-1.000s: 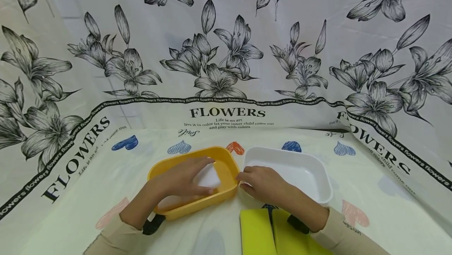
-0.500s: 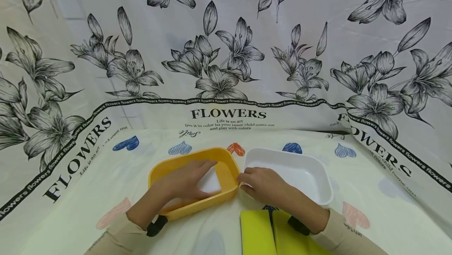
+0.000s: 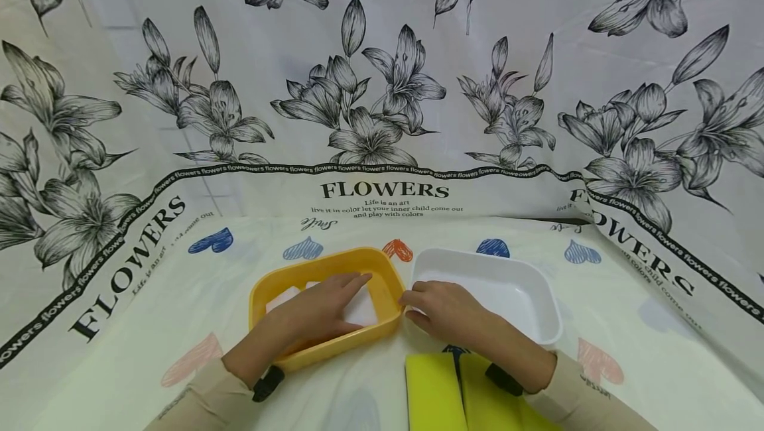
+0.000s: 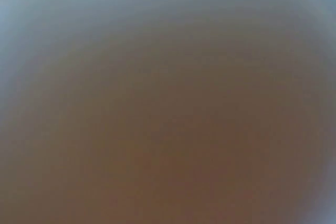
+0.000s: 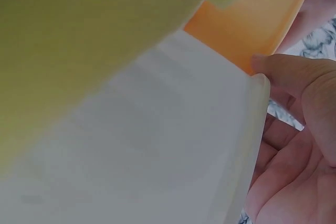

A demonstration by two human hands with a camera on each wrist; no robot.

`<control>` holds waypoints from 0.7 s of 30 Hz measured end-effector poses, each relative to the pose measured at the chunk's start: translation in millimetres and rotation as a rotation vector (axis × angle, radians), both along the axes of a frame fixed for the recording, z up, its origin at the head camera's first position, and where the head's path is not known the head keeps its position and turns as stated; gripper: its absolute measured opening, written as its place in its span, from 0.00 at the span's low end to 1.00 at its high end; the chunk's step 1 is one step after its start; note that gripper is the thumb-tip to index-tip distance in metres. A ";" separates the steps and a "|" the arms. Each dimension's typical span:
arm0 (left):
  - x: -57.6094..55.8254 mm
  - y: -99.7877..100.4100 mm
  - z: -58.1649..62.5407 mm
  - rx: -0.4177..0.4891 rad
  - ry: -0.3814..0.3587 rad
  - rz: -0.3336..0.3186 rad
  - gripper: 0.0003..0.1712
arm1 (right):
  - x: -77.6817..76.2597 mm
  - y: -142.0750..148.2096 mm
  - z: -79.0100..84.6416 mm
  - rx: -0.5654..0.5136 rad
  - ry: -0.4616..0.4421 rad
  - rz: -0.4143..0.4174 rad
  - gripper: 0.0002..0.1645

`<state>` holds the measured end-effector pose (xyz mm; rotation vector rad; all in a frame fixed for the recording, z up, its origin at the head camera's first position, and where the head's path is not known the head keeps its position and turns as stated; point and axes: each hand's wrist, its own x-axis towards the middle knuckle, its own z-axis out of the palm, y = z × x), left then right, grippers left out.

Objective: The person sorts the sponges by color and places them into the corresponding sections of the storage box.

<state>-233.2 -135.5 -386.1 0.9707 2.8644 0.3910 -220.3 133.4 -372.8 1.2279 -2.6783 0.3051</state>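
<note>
Nearest, at 5 o'clock of the head view, lie some yellow pieces (image 3: 434,391), partly under the right forearm. Each wrist carries a black device, and the beige sleeves (image 3: 201,399) end just before it.

A little farther, at 7 o'clock, the left hand (image 3: 319,308) reaches into the yellow tray (image 3: 386,278). Its thumb and index finger stand wide apart, with 1 white block (image 3: 361,308) showing between them; I cannot tell whether the hidden fingers grip it. More white material shows in the same tray, at 10 o'clock from this hand. The left wrist view is too blurred to help.

The right hand (image 3: 443,308) is narrow, its fingers curled, and it pinches the yellow tray at its 3 o'clock corner; in the right wrist view, the thumb touches the orange-looking wall there. Beyond this hand, the white tray (image 3: 486,295) stands just beside the yellow one, its 9 o'clock end partly covered by the hand.

Behind the trays, the pale tablecloth (image 3: 621,298) shows a red heart and blue hearts. Farthest, at 12 o'clock, hangs the flowered curtain (image 3: 370,132).
</note>
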 end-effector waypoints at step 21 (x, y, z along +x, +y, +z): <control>1.4 -6.4 -0.7 0.011 -0.006 -0.055 0.33 | 0.5 0.7 1.1 -0.006 -0.011 0.009 0.09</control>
